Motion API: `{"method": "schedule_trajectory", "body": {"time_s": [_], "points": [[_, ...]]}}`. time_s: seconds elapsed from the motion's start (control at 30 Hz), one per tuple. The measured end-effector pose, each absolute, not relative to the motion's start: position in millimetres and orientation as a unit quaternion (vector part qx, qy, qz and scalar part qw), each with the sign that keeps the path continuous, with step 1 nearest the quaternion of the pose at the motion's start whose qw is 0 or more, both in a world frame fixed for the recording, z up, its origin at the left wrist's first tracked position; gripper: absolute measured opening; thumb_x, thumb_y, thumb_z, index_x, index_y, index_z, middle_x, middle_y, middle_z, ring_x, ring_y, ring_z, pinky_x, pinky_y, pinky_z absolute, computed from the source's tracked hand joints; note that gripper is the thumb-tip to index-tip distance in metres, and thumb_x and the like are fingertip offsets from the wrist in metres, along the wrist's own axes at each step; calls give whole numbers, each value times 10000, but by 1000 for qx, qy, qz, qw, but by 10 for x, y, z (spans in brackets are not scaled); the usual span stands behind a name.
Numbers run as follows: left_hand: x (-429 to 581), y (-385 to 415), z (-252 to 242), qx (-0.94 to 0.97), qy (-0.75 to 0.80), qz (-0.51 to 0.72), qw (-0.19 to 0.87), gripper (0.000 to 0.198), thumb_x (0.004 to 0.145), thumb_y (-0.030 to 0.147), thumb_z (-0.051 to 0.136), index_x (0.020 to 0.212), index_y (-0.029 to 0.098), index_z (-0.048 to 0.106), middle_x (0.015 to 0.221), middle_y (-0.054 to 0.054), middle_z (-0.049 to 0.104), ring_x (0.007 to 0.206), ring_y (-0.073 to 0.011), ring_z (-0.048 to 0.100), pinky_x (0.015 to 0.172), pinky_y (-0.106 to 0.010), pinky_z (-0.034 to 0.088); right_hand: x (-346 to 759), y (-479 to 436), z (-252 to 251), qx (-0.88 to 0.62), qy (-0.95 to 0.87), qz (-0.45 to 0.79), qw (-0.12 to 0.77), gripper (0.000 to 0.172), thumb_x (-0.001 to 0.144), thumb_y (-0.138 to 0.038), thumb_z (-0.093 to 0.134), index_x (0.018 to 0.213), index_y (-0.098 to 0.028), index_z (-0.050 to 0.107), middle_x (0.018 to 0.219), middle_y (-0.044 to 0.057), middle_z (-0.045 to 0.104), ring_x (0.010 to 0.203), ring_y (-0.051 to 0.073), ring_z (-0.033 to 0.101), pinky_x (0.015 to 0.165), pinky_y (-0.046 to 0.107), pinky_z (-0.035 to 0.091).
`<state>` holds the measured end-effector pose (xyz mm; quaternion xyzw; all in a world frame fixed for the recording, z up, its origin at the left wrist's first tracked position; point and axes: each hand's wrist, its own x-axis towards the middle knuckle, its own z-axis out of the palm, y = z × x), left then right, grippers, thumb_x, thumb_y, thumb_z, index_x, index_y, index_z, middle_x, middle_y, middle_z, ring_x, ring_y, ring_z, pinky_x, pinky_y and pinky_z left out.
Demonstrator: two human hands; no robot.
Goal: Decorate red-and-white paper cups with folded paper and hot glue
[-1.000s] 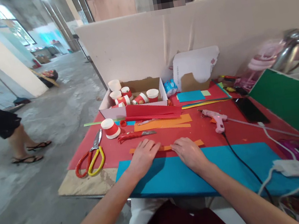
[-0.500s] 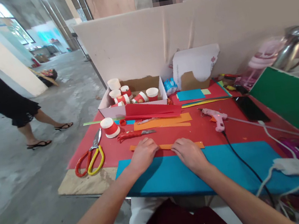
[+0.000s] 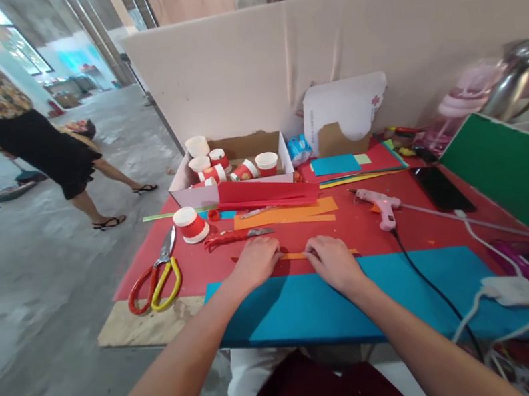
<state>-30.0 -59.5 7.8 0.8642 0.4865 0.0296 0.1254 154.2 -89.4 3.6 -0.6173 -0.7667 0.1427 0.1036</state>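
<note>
Both hands grip a narrow orange paper strip (image 3: 293, 256) above the near edge of the red sheet. My left hand (image 3: 256, 261) pinches it left of its middle, fingers closed. My right hand (image 3: 332, 261) pinches it further right, and a short end sticks out past the fingers. Beneath my wrists lies a blue sheet (image 3: 410, 282). Just beyond the hands are a red-handled knife (image 3: 230, 237) and wider orange strips (image 3: 287, 213). Scissors (image 3: 162, 276) with one red and one yellow handle rest to the left, near a red and white paper cup (image 3: 190, 225).
A box (image 3: 197, 197) of paper cups stands at the back. To the right lie a pink glue gun (image 3: 380, 205) with its cord, a phone (image 3: 441, 188), a green board (image 3: 520, 182) and a white power strip (image 3: 514, 293). A person (image 3: 32, 142) walks at far left.
The strip looks narrower between my hands, and my right hand has shifted slightly up and right. The person at left has come further into view.
</note>
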Motion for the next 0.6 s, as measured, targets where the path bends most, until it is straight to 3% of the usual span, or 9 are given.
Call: {"method": "schedule_trajectory", "body": {"time_s": [0.17, 0.6], "points": [[-288, -583, 128, 867, 483, 17, 123, 130, 863, 219, 492, 812, 151, 589, 870, -86, 653, 861, -226, 607, 736, -317, 432, 1501, -893, 126, -627, -767, 122, 51, 103, 868, -238, 520, 826, -181, 596, 887, 62, 669, 878, 212, 593, 702, 311, 331], [-270, -559, 144, 866, 485, -1, 122, 145, 844, 200, 474, 799, 154, 604, 881, -94, 668, 864, -229, 622, 729, -312, 445, 1467, -890, 162, -634, -765, 107, 16, 131, 880, -262, 497, 855, -180, 597, 936, 76, 674, 911, 221, 601, 710, 320, 322]]}}
